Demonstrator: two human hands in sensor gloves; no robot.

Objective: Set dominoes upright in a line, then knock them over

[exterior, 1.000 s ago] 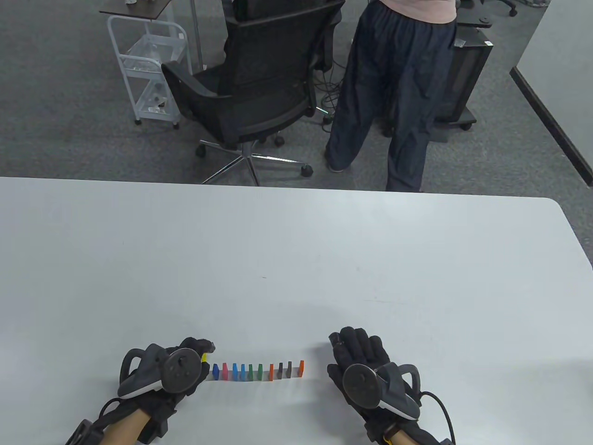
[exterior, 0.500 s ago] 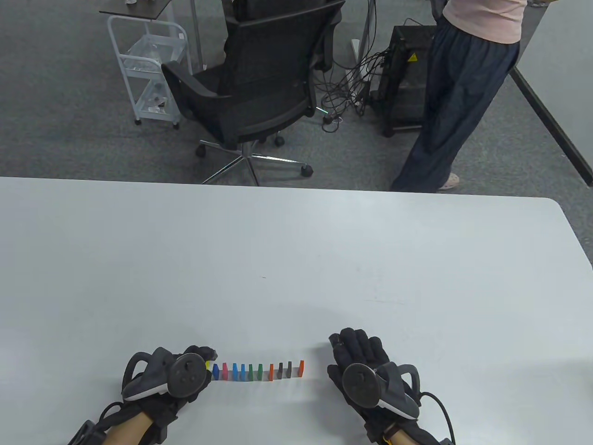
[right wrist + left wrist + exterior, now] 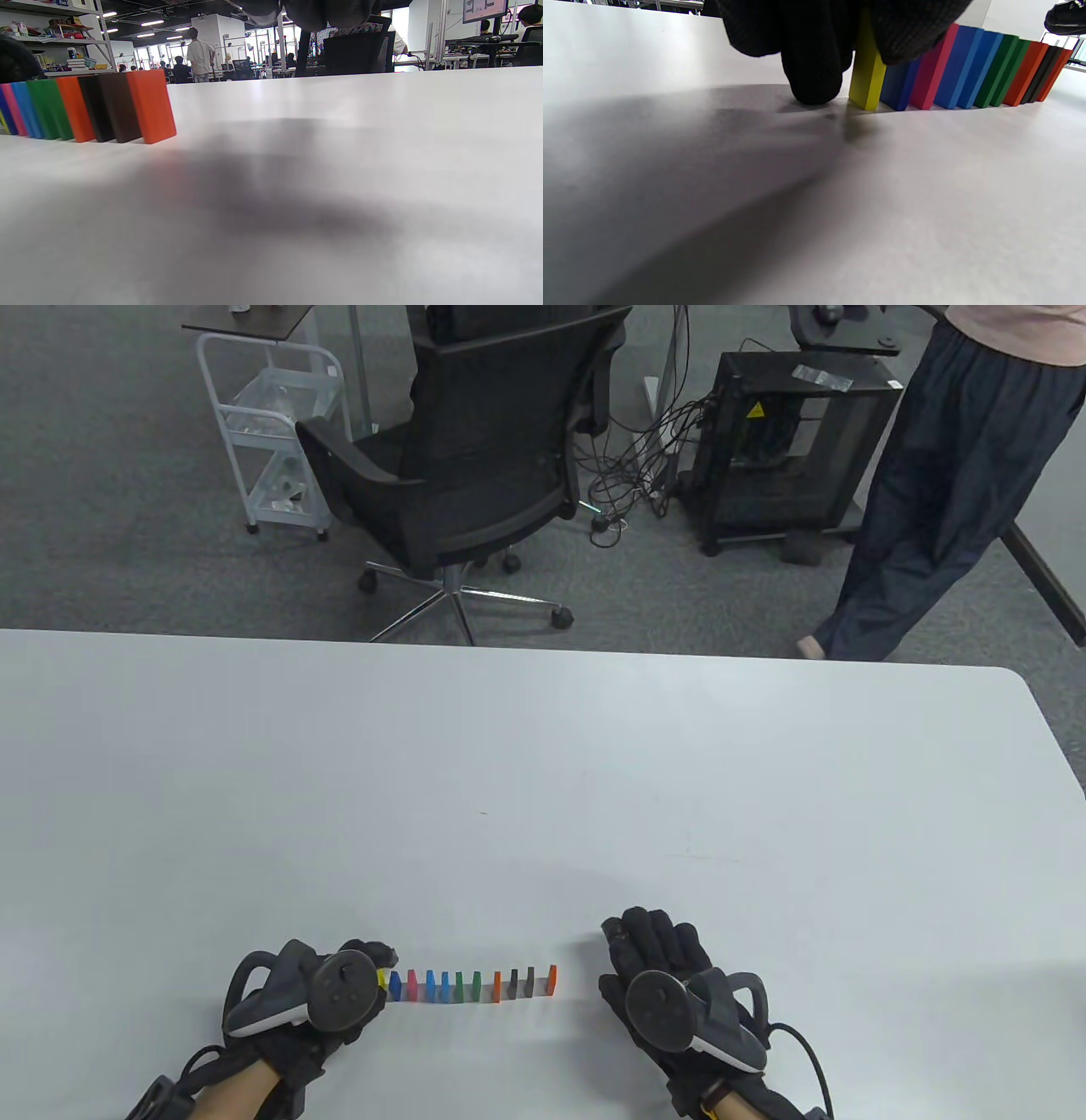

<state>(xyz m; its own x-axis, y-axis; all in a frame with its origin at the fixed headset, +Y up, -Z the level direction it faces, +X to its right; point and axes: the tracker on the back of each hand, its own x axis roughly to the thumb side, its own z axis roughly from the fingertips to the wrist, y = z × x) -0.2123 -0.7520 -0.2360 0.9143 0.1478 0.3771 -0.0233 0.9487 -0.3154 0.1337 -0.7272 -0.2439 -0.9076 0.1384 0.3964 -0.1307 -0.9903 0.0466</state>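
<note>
I see the row of small coloured rectangular domino blocks (image 3: 471,984) standing upright on the white table (image 3: 543,780), near its front edge at about 6 o'clock in the table view, running from 9 o'clock to 3 o'clock between my two hands.

My left hand in its black sensor glove (image 3: 356,976) sits at the 9 o'clock end of the row. In the left wrist view the gloved fingers (image 3: 810,63) come down on the yellow domino block (image 3: 867,80), the first in the line, and pinch its top. It stands on the table just beside the dark blue domino block (image 3: 899,87). Past that I can count a pink one, two lighter blue, two green, an orange, two dark ones and another orange, all upright and close-spaced.

My right hand in its black glove (image 3: 653,959) lies at the 3 o'clock end, apart from the last orange domino block (image 3: 551,977), its fingers straight and relaxed, pointing to 12 o'clock and grasping nothing. The right wrist view shows that orange block (image 3: 150,106) upright with bare table beside it.

Beyond the table at 12 o'clock stands a black mesh office chair (image 3: 475,466), with a person in dark trousers (image 3: 942,492) at about 2 o'clock.
</note>
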